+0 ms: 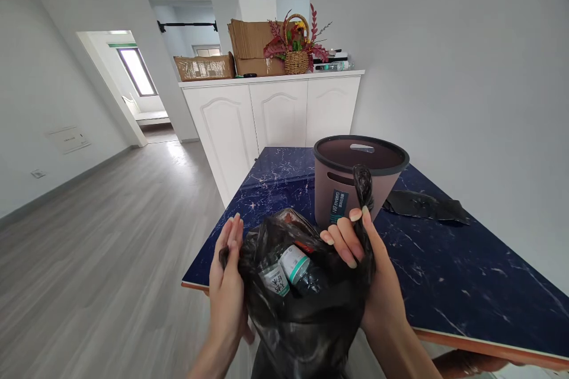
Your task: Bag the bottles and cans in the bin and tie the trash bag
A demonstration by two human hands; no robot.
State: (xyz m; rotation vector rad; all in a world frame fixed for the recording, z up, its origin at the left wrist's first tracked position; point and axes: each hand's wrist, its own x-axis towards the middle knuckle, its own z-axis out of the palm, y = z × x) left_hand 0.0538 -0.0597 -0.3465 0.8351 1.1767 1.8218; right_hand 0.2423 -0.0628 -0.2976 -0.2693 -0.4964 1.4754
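Note:
A black plastic rubbish bag (302, 314) hangs between my hands at the near edge of the table, its mouth open. Inside it lie plastic bottles (288, 269) with white and teal labels. My left hand (226, 284) presses flat against the bag's left rim, fingers straight and together, thumb hidden behind the plastic. My right hand (360, 260) is closed on the bag's right rim, a twisted strip of plastic rising above its fingers. Just behind the bag stands a mauve waste bin (355, 180) with a dark rim.
The dark blue marble-patterned table (444, 272) runs back to a white cabinet (275, 112). A flat spare black bag (422, 206) lies at the right by the wall. On the cabinet are cardboard boxes (249, 47) and a flower basket (297, 47). Grey wood floor spreads left.

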